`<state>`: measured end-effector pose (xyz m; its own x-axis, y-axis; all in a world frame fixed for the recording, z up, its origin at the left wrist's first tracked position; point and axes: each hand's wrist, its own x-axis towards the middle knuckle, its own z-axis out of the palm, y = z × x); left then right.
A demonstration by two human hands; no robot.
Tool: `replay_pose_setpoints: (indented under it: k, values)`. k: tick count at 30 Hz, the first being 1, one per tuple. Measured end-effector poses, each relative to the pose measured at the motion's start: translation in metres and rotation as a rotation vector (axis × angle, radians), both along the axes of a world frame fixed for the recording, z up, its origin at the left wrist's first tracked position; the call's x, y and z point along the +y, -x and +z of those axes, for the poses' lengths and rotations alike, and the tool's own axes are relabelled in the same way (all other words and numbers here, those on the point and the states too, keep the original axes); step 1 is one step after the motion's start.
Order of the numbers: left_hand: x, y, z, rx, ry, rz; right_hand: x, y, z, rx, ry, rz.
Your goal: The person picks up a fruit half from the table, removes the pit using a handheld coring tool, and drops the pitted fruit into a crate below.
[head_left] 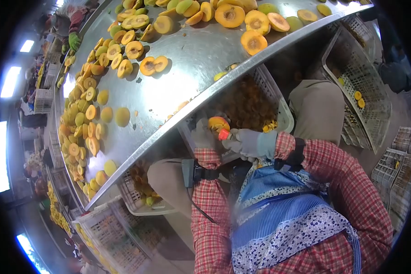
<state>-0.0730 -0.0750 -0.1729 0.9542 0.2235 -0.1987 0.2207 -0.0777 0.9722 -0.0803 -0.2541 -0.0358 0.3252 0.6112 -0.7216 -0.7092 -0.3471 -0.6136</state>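
Note:
My left hand (203,134), in a grey glove, is closed around a yellow peach half (218,123) above a crate. My right hand (242,141), gloved too, grips a small tool with a red handle (223,134) against the fruit; its working end is hidden. Below both hands, the white plastic crate (285,119) holds a brown heap of what look like peach pits (249,102), with a few yellow scraps. Many halved peaches (134,50), some with brown centres, lie on the metal table (169,86) beyond my hands.
The table's raised metal edge (182,112) runs diagonally just past my hands. A second crate (153,211) sits under it to the left. More crates (374,96) stand at the right. Across the table is another person's green-gloved hand (74,41).

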Motion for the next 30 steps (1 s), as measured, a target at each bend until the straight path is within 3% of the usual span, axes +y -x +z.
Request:
replay_pose_setpoints:
  k: [2,3,5,6,8,9,11,12,14,15,17,21,23,27,29,30]
  values:
    - [-0.039,0.001,0.083,-0.107,0.455,0.085,0.001,0.001,-0.002,-0.131,0.160,0.018]
    - [-0.045,0.001,0.093,-0.109,0.456,0.083,-0.003,-0.002,-0.007,-0.134,0.161,0.015]
    - [-0.047,0.006,0.103,-0.025,0.497,0.143,-0.010,-0.007,-0.017,0.293,-0.229,0.023]
    - [-0.043,0.007,0.098,-0.027,0.495,0.144,-0.006,-0.003,-0.018,0.292,-0.231,0.024]
    - [-0.039,0.005,0.088,-0.069,0.544,0.028,0.004,0.007,-0.016,-0.208,0.163,0.037]
    - [-0.040,0.006,0.089,-0.069,0.543,0.027,0.002,0.006,-0.021,-0.209,0.162,0.035]
    - [-0.043,0.011,0.092,-0.048,0.486,0.099,-0.004,0.001,-0.035,0.205,-0.240,-0.040]
    - [-0.041,0.014,0.089,-0.040,0.484,0.098,-0.005,0.003,-0.038,0.212,-0.242,-0.043]
    - [-0.035,0.011,0.077,-0.097,0.736,0.073,-0.004,-0.005,-0.035,0.427,-0.298,0.011]
    - [-0.035,0.011,0.070,-0.099,0.736,0.080,-0.002,-0.004,-0.031,0.428,-0.296,0.018]
    - [-0.035,0.012,0.060,-0.028,0.978,0.116,-0.001,0.000,-0.019,0.230,-0.164,-0.033]
    - [-0.025,0.011,0.055,-0.090,0.885,0.032,-0.005,-0.003,-0.005,0.418,-0.294,-0.023]
    - [-0.025,0.008,0.058,-0.039,1.383,-0.081,0.001,-0.005,-0.004,0.380,-0.207,-0.044]
    - [-0.037,0.017,0.067,-0.029,1.351,0.051,-0.002,-0.002,-0.003,0.337,-0.142,0.004]
    - [-0.038,0.016,0.073,-0.035,1.511,-0.032,-0.003,-0.003,-0.006,0.437,-0.400,-0.011]
    - [-0.017,0.018,0.019,-0.109,1.037,-0.080,-0.003,-0.005,-0.005,0.431,-0.395,-0.005]
